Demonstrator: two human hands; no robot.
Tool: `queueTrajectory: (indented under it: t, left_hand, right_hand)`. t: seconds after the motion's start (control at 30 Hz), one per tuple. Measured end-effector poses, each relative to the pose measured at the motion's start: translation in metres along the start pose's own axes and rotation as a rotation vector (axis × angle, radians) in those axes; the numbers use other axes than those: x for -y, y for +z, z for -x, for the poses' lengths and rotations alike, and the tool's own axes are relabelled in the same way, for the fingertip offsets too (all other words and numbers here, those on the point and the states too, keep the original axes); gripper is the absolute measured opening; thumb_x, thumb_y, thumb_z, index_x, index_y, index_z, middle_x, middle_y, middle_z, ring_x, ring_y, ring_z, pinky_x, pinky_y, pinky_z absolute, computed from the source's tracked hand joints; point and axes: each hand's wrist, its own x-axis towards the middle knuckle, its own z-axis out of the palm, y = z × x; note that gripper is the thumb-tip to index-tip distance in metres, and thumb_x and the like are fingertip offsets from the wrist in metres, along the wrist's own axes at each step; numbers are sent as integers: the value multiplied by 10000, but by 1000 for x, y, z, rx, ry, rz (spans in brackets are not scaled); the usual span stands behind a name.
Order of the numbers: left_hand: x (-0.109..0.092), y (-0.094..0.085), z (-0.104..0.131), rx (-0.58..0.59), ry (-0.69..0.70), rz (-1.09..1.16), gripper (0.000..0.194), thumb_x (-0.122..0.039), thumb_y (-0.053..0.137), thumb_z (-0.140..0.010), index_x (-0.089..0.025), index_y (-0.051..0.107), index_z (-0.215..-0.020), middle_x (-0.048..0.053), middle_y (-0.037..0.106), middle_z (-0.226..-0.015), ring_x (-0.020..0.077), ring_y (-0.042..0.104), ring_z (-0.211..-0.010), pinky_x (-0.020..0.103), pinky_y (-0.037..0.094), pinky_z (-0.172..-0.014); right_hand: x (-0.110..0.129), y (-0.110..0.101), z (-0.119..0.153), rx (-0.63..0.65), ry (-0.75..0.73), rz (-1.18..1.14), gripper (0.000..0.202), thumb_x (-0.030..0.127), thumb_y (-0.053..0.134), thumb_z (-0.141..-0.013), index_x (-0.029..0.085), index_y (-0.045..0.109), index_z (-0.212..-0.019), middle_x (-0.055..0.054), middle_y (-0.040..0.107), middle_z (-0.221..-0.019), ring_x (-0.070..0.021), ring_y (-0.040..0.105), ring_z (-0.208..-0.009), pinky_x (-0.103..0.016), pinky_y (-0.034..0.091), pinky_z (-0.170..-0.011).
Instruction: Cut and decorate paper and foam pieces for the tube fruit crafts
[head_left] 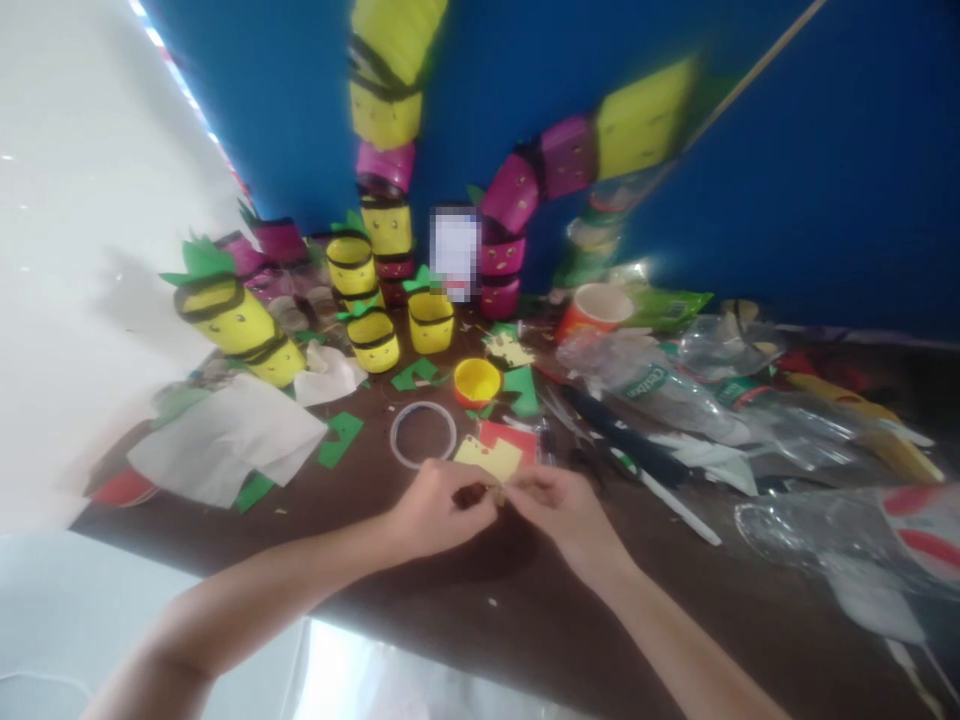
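Observation:
My left hand (442,508) and my right hand (559,505) meet over the dark table, fingertips pinched close together. Something tiny sits between them, too small and blurred to name. Just beyond my fingers lies a pale yellow paper piece (489,456) with bits cut out of its edge, partly over a red paper (514,438). A clear roll of tape (423,436) rests flat to the left of these. Behind the papers stands a small yellow and orange cup (478,383). Scissors (566,418) lie to the right, their outline smeared.
Yellow cups (373,341) with drawn faces and green leaves stand at the back left. White paper (232,440) covers the left side. Clear plastic bottles (660,390), a white-handled knife (675,508) and a paper tub (596,310) crowd the right. Green paper scraps (341,440) lie about.

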Motion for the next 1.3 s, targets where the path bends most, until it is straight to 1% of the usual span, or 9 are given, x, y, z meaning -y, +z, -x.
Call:
queueTrajectory:
  t: [0.2, 0.33, 0.5, 0.6, 0.93, 1.07, 1.17, 1.23, 1.3]
  left_hand:
    - [1, 1, 0, -39, -43, 25, 156, -137, 514, -675, -124, 669, -689, 10, 623, -599, 70, 462, -498, 157, 348, -483]
    - [1, 2, -1, -36, -26, 6, 151, -174, 526, -699, -117, 663, -669, 8, 591, -561, 70, 436, -490, 162, 339, -477]
    - [-1, 0, -1, 1, 23, -33, 177, -114, 479, -701, -121, 621, -595, -9, 540, -539, 64, 395, -494, 168, 322, -492]
    - [-1, 0, -1, -6, 23, -39, 177, -121, 479, -706, -123, 609, -585, -20, 510, -515, 60, 385, -485, 167, 314, -488]
    - [5, 2, 1, -58, 15, 19, 118, -106, 529, -645, -120, 646, -657, -7, 611, -601, 65, 486, -529, 144, 361, -511]
    - [5, 1, 0, -84, -9, 3, 106, -124, 528, -659, -124, 633, -671, -11, 601, -581, 65, 495, -513, 141, 363, -492]
    - [8, -8, -5, -102, 8, -136, 101, -149, 510, -695, -131, 601, -654, -15, 573, -558, 63, 478, -489, 149, 355, -483]
    - [12, -19, -10, -121, 30, -364, 128, -176, 509, -718, -143, 580, -617, -14, 557, -550, 72, 477, -492, 171, 342, -492]
    - [16, -29, -15, -195, 16, -666, 175, -214, 505, -745, -158, 579, -597, -2, 560, -575, 96, 494, -517, 198, 302, -476]
  right_hand:
    - [-2, 0, 0, 12, 39, -79, 290, 422, 705, -600, 138, 672, -643, -9, 561, -517, -114, 494, -487, -231, 382, -453]
    - [0, 1, 1, 20, 62, -81, 289, 420, 708, -601, 138, 675, -654, -15, 580, -532, -118, 504, -499, -233, 379, -465]
    - [0, 1, 1, 6, 69, -109, 235, 370, 710, -608, 143, 677, -659, -9, 593, -555, -104, 499, -508, -230, 372, -496]
    - [-1, 1, 0, 11, 66, -110, 232, 359, 712, -604, 137, 674, -658, -13, 594, -558, -108, 502, -514, -233, 372, -501]
    - [-3, 0, 0, 32, 57, -86, 312, 435, 709, -590, 132, 667, -651, -11, 565, -529, -104, 473, -497, -228, 348, -467]
    - [-9, -2, -2, 41, 78, -113, 327, 441, 708, -595, 129, 651, -673, 5, 518, -514, -91, 430, -481, -228, 310, -459]
    - [-13, -3, -2, 30, 95, -146, 319, 423, 714, -597, 126, 644, -689, 14, 496, -523, -81, 396, -483, -229, 274, -461]
    - [-15, -3, -3, 18, 93, -165, 299, 402, 714, -608, 124, 641, -692, 18, 489, -536, -77, 386, -497, -231, 262, -474]
    - [-15, -3, -2, 23, 93, -188, 272, 378, 710, -622, 123, 635, -675, 26, 470, -532, -73, 374, -505, -233, 257, -487]
